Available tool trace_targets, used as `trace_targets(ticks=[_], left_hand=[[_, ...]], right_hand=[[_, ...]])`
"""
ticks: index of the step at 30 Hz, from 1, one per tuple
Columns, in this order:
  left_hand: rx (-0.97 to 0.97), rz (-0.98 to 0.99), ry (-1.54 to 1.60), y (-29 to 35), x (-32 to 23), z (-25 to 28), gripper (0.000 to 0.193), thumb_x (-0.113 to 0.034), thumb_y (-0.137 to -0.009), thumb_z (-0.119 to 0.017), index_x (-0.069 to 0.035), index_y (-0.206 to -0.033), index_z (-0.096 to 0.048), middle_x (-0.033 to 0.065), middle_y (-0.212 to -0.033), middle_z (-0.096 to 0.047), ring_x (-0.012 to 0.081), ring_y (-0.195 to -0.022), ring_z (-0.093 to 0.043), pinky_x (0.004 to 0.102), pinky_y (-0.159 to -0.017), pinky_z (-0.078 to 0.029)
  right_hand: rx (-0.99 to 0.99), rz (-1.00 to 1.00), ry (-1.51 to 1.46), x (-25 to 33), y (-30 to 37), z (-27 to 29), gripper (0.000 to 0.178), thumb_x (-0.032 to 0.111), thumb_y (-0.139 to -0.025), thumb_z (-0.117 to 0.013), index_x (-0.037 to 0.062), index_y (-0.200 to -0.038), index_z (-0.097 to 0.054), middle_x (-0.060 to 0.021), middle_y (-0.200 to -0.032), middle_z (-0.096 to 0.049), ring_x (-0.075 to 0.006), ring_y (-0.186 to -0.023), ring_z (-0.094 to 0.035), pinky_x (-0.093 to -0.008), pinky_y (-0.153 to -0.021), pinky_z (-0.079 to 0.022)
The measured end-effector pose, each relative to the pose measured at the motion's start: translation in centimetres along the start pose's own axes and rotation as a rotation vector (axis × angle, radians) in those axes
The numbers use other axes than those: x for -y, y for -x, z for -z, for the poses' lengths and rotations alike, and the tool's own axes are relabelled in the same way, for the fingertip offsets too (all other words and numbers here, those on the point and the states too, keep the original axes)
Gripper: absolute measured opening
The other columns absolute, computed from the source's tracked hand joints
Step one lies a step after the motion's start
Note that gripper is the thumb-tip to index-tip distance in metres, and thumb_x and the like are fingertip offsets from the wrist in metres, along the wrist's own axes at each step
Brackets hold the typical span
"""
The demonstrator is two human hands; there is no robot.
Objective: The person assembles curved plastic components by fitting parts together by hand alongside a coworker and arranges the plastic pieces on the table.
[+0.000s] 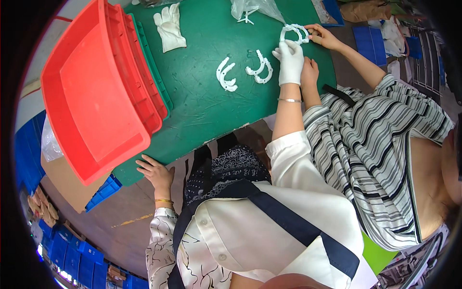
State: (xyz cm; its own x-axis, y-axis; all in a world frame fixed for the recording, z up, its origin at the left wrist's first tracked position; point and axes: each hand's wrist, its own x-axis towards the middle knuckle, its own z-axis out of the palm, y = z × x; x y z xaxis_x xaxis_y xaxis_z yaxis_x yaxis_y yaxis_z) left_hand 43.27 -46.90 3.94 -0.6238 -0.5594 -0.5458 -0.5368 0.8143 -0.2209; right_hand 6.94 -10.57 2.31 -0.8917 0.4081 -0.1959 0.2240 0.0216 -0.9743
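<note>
The bare left hand (158, 174) was just chilling open, fingers spread, beside the red bin's (106, 96) near end, some loose white curved pieces (220, 75) lay right of it, and way further right the gloved right hand (290, 60) gripped more white arcs (283, 33), a co-worker's hand (323, 37) on them too.

Right hand (290, 62): grip unclear, white glove against the white piece (299, 30), part of it hidden.
Bag (262, 6): beyond the right hand, cut off by the top edge.
Green bin (161, 87): beyond the left hand (157, 174), inside hidden by red bins (103, 96).
Blue boxes (72, 262): behind the left hand, contents too small to tell.
</note>
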Motion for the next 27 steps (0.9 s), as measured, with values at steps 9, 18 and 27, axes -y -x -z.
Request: trace_targets(ticks=[9,18,27], left_hand=[[0.008,-0.004,0.006,0.2,0.0,0.3,0.135,-0.037,-0.064,-0.088,0.008,-0.151,0.004,0.0424,-0.152,-0.003,0.0641,-0.136,-0.015,0.058,-0.112,-0.033],[-0.108,-0.166,0.074,2.4,-1.9,6.7,0.082,-0.027,-0.079,-0.078,-0.002,-0.146,-0.037,0.0199,-0.15,-0.036,0.0436,-0.131,-0.042,0.0494,-0.105,-0.04],[-0.051,-0.723,1.105,-0.3,-17.9,14.9,0.047,-0.013,-0.089,-0.069,-0.001,-0.132,-0.056,0.0161,-0.121,-0.059,0.0184,-0.081,-0.064,0.0306,-0.073,-0.052]], right_hand=[[0.378,-0.374,-0.8,1.5,2.1,1.4,0.02,0.007,-0.094,-0.062,0.0006,-0.113,-0.057,-0.0125,-0.104,-0.058,-0.0197,-0.089,-0.061,-0.0303,-0.082,-0.056],[0.623,-0.579,-1.147,2.2,2.7,2.3,0.02,0.007,-0.095,-0.06,0.0005,-0.114,-0.057,-0.0136,-0.11,-0.057,-0.0194,-0.093,-0.06,-0.0322,-0.081,-0.055],[0.922,-0.599,-0.744,2.8,7.0,1.2,0.017,0.005,-0.096,-0.058,-0.0008,-0.112,-0.056,-0.0108,-0.107,-0.058,-0.0149,-0.09,-0.06,-0.0281,-0.08,-0.054]])
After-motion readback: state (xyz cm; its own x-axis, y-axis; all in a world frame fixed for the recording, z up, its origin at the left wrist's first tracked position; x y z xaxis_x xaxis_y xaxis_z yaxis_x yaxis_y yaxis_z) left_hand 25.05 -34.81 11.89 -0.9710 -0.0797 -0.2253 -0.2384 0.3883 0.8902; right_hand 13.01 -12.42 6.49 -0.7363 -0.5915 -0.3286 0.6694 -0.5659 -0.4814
